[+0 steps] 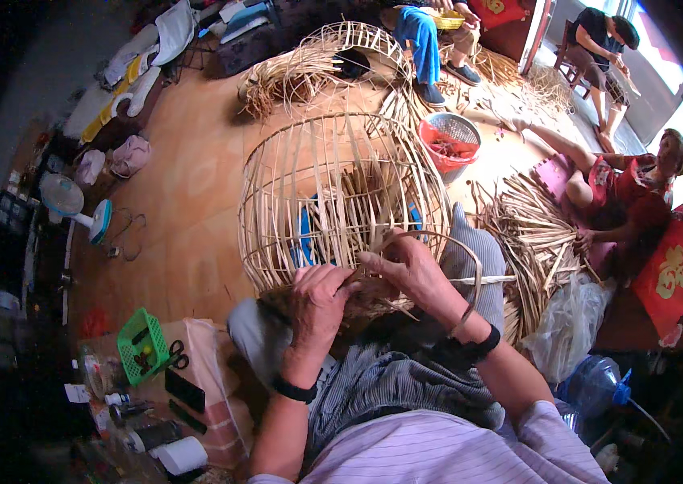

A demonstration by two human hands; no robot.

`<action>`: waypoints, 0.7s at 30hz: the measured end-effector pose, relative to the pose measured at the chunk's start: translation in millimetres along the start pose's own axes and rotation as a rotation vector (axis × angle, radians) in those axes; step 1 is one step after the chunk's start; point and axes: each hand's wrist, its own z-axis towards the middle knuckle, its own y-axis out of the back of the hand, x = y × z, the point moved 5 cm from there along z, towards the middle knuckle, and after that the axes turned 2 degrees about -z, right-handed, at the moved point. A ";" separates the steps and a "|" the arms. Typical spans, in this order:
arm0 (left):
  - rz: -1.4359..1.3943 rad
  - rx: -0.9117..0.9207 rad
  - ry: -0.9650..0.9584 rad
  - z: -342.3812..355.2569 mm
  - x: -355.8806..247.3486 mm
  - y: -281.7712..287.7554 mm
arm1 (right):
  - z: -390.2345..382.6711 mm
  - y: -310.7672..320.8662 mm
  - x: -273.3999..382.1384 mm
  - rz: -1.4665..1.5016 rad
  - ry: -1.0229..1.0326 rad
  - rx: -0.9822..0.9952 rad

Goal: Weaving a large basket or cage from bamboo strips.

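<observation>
A large open-weave basket (pixel 345 211) of pale split strips lies before me, its near edge between my knees. My left hand (pixel 317 300) is closed over that near edge, fingers curled and knuckles up. Close on its right, my right hand (pixel 411 270) pinches a brown cane strip (pixel 479 270) at the weave. The strip loops out to the right and bends back past my right wrist. My fingers partly hide where the strip meets the basket edge. Through the basket's bars show more loose strips and something blue.
Bundled flat strips (pixel 531 230) lie to the right beside a seated person (pixel 640 189). A metal bucket (pixel 449 133) stands beyond the basket, with another unfinished basket (pixel 358 36) farther off. At left are a green plastic basket (pixel 136 351), scissors (pixel 178 355) and a fan (pixel 63 195).
</observation>
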 end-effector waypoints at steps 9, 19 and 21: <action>0.006 0.032 -0.005 -3.4 -2.5 -2.0 | 4.2 7.2 -15.3 0.552 0.075 -0.150; 0.460 0.282 0.036 -12.8 -27.4 -26.8 | 33.5 8.2 14.4 0.055 0.378 0.035; 0.397 0.216 -0.017 -6.8 -35.8 -24.2 | 24.9 8.7 13.9 -0.230 0.458 -0.008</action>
